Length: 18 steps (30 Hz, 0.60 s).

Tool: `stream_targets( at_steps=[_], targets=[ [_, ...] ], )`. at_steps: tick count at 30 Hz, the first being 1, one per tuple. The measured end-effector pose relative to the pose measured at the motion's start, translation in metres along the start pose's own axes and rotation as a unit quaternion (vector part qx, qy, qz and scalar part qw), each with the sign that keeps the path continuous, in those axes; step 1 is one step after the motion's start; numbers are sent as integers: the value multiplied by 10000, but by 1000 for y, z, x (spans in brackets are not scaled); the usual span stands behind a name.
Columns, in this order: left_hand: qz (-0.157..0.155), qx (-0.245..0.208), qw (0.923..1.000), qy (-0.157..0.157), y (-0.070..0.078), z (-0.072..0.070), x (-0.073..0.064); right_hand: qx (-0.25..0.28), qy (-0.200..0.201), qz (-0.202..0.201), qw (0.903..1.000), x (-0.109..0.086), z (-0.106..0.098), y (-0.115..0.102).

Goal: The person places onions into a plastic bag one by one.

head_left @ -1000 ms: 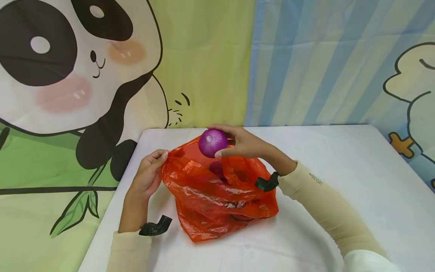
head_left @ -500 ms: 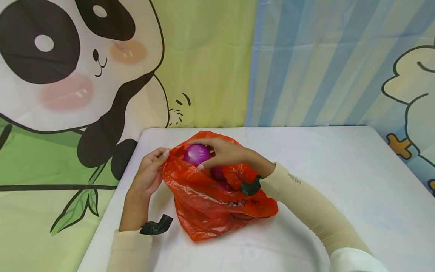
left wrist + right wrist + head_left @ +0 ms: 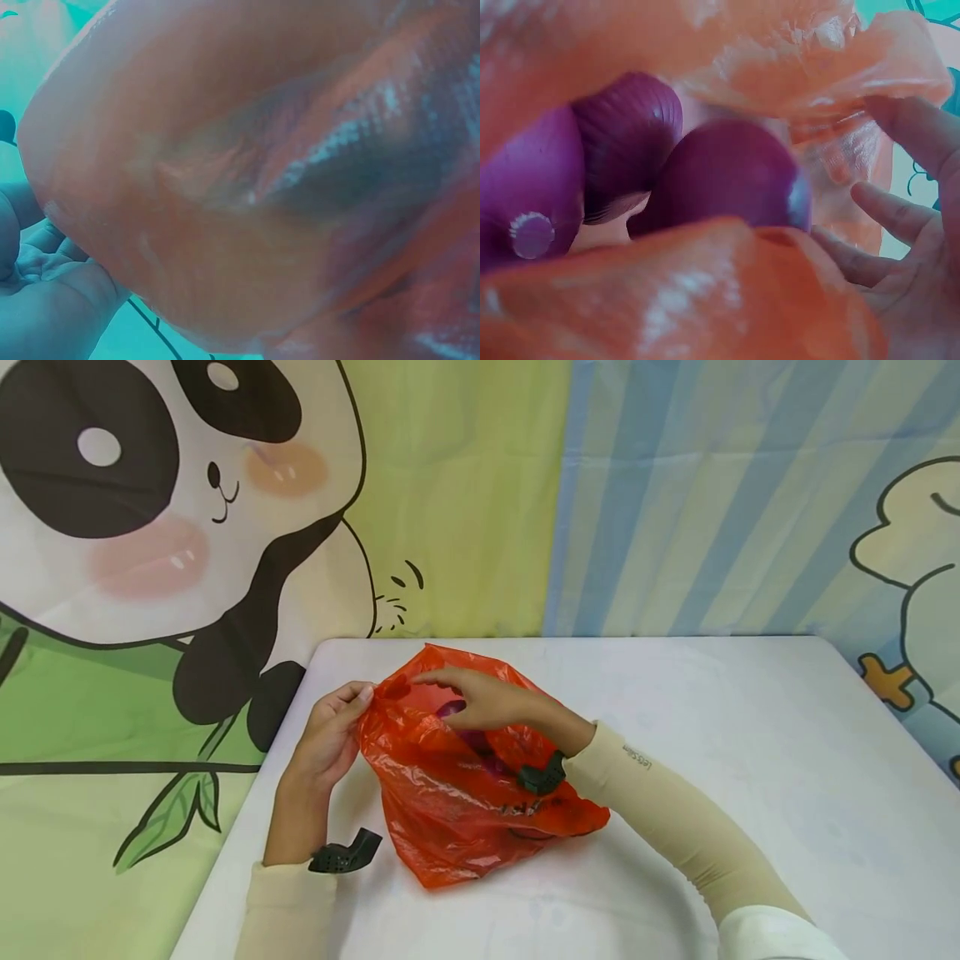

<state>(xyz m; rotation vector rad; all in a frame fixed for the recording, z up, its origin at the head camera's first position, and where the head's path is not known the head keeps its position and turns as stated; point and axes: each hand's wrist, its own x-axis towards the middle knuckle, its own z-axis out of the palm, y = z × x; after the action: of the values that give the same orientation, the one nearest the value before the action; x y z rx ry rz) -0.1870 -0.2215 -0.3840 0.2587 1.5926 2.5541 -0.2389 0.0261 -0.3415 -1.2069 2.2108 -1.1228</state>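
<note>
An orange-red plastic bag lies on the white table with its mouth held up at the far left. My left hand pinches the rim there between thumb and fingers. Over the mouth, my right hand has its fingers spread and holds nothing. Just below it, a purple onion shows partly inside the bag. In the right wrist view, three onions sit in the bag: a smooth one nearest the fingertips, a ribbed one and one showing its root end. Film fills most of the left wrist view.
The white table reaches out to both sides of the bag. Behind it hangs a printed cloth with a panda and stripes. A black wrist mount sits on each forearm.
My right hand has carried an onion left and down into the bag's mouth and let it go there. The left hand has kept its grip on the rim.
</note>
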Motion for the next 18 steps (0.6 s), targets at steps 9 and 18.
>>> stream_targets(
  at_steps=[9,18],
  targets=[
    [-31,46,10000,-31,1,-4,-2,-213,333,178,9991,-8,-3,-1],
    [134,-169,9998,-17,0,-14,-2,-87,796,76,9968,-27,-13,-2]
  ],
)
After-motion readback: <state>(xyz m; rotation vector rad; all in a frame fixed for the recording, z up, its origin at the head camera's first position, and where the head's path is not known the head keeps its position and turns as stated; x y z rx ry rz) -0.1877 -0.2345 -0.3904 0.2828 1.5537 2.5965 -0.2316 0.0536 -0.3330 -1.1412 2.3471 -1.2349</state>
